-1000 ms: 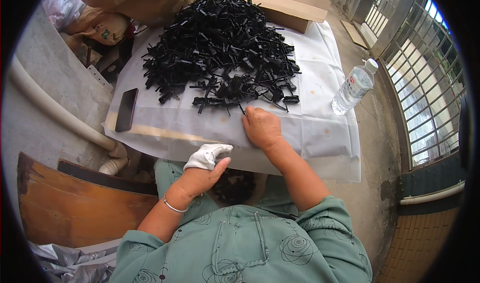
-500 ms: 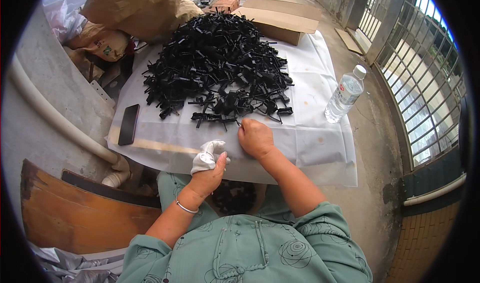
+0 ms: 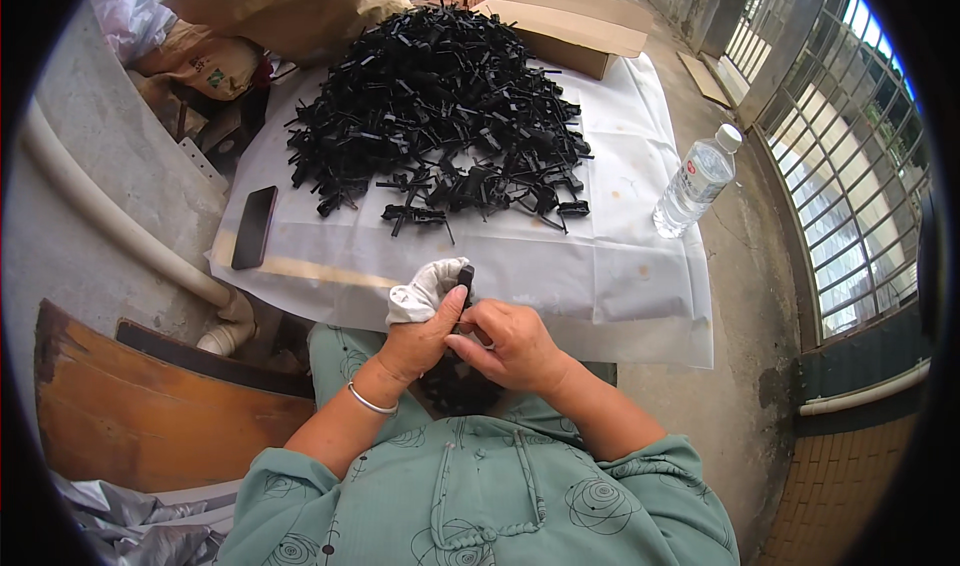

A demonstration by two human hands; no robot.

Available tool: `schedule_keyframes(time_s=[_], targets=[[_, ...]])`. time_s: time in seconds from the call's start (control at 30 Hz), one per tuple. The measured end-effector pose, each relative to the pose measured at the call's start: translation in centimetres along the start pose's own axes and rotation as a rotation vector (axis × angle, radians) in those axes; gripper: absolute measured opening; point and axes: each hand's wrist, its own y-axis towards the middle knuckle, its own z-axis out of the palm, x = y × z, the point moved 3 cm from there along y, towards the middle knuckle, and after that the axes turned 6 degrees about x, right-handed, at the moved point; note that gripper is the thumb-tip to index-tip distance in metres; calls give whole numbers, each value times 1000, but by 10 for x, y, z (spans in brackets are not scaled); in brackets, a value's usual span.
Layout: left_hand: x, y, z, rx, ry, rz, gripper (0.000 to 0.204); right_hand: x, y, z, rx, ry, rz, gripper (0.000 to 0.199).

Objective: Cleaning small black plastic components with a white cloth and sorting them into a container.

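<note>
My left hand [image 3: 420, 340], its fingers covered by a white cloth [image 3: 420, 294], grips a small black plastic part [image 3: 466, 276] that stands up past the thumb. Close against it, my right hand [image 3: 515, 346] is closed, thumb and forefinger pinching at the part's lower end; what exactly lies between those fingertips is hidden. Beyond both hands a large heap of similar black plastic parts [image 3: 440, 116], with thin stems sticking out, covers much of the white-sheeted table [image 3: 620, 296]. Below my hands, dark pieces [image 3: 460, 391] show between my knees, partly hidden.
A black phone [image 3: 256, 228] lies at the table's left. On the right stands a clear water bottle [image 3: 696, 181]. An open cardboard box [image 3: 570, 41] and brown paper sacks [image 3: 280, 16] are at the back. A pipe [image 3: 120, 231] runs along the left wall.
My right hand has come back from the heap's near edge to my left hand. A black part now shows in my left hand, with both hands together.
</note>
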Motion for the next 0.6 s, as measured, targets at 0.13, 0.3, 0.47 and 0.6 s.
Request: schedule_keyframes(time_s=[0.13,0.3,0.47,0.6], targets=[[-5,-14,-2,62,-62,-199,30,-2,6,-5,-139,-227,-92,18],[-16,-22,-1,124,-95,-142,34,-7,10,-12,-1,77,247,20],[-19,-22,-3,2,318,-63,31,-2,7,-8,94,34,136,22],[-30,-24,5,-14,529,188,28,-8,4,0,113,33,264,23]])
